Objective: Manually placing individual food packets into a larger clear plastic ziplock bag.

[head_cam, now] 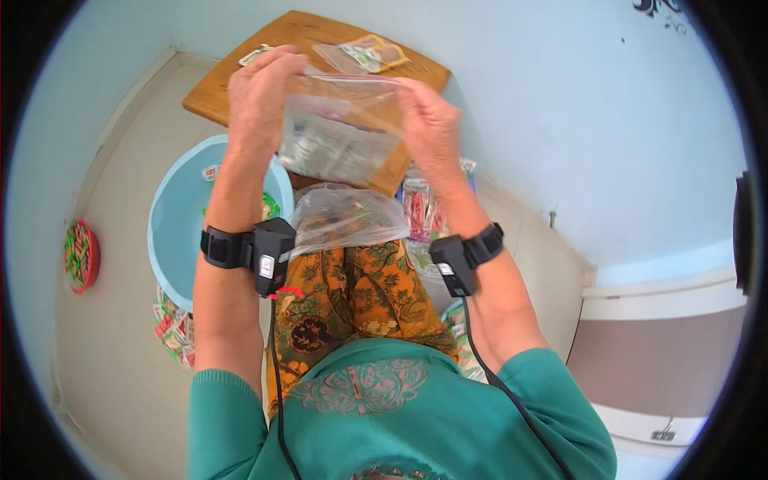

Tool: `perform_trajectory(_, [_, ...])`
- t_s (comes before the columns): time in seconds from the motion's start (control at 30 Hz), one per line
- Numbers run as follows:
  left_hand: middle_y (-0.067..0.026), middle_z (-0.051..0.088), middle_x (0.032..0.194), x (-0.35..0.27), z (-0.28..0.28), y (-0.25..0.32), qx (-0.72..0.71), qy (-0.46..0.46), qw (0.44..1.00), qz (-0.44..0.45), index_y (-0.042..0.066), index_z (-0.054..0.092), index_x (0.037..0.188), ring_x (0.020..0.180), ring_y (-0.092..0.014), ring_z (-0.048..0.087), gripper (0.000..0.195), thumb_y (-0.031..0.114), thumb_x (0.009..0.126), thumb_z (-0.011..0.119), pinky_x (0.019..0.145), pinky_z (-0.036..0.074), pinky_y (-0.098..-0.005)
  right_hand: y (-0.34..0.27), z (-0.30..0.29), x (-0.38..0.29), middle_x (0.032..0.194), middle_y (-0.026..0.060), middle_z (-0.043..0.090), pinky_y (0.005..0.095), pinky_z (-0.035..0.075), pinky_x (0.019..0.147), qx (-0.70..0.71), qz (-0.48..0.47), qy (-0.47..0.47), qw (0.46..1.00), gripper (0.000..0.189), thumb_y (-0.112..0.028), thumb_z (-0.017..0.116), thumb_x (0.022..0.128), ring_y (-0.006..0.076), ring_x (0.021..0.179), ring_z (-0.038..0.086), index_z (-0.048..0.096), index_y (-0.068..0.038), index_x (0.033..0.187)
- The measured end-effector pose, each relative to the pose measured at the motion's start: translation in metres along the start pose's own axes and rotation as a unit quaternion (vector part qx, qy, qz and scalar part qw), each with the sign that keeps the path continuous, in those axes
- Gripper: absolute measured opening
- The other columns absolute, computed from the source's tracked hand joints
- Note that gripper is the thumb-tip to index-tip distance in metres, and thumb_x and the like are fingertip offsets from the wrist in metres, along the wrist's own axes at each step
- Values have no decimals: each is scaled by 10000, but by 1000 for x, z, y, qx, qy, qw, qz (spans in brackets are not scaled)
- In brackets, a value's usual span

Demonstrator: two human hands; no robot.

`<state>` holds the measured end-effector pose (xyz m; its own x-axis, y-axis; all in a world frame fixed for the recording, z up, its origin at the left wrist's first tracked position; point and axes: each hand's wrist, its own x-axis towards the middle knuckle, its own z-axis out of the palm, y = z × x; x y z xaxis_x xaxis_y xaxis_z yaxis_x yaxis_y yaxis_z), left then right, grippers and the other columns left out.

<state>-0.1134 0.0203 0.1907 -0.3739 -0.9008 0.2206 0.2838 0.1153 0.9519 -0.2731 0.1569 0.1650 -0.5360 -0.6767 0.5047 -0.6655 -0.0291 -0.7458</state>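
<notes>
A clear plastic zip bag (342, 132) hangs between my two hands over the wooden table (294, 30). My left hand (261, 90) grips its top left corner, and my right hand (429, 117) pinches the top right end of the zip strip. Something pale and printed shows through the lower part of the bag; whether it lies inside or behind, I cannot tell. Another clear bag with a green, white and yellow printed packet (372, 54) lies on the far part of the table. A thin translucent plastic bag (354, 216) rests across my lap.
At the left stands a light blue basin (171, 222) with a few packets inside. A red basket (93, 258) of small colourful pieces sits farther left. Printed packets lie on the floor (174, 336) beside the basin, and more red-and-white packets (420, 204) are right of the table.
</notes>
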Motion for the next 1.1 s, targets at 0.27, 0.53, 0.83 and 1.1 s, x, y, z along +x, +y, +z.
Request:
perform_trajectory(0.27, [-30, 648, 821, -83, -23, 25, -111, -127, 985, -43, 4, 670, 825, 761, -99, 560, 198, 172, 912, 611, 744, 440, -250, -55, -59, -52, 852, 25, 732, 232, 486, 713, 97, -3, -49, 994, 178, -120, 600, 967, 63, 781, 614, 723, 8, 979])
perform_trajectory(0.53, [15, 650, 820, -162, -27, -1, -147, -190, 964, -110, 25, 663, 949, 759, -35, 583, 56, 30, 894, 674, 694, 469, -196, -49, -83, -133, 874, 73, 737, 253, 519, 750, 188, 84, -81, 975, 172, -102, 606, 964, 107, 809, 661, 713, 28, 931])
perform_trajectory(0.83, [26, 634, 858, -178, -38, -11, -97, -186, 977, -36, 28, 645, 1023, 783, -32, 582, 234, -77, 826, 710, 711, 485, -198, -48, -92, -148, 855, 102, 739, 282, 546, 755, 192, 74, -79, 975, 134, -100, 656, 939, 148, 799, 690, 717, 19, 938])
perform_trajectory(1.1, [28, 643, 829, -179, -42, -7, -95, -195, 974, -58, 20, 664, 942, 782, -40, 591, 151, -87, 837, 677, 704, 487, -206, -47, -97, -152, 825, 101, 736, 285, 544, 746, 162, 107, -41, 980, 141, -93, 663, 930, 147, 791, 689, 707, 33, 885])
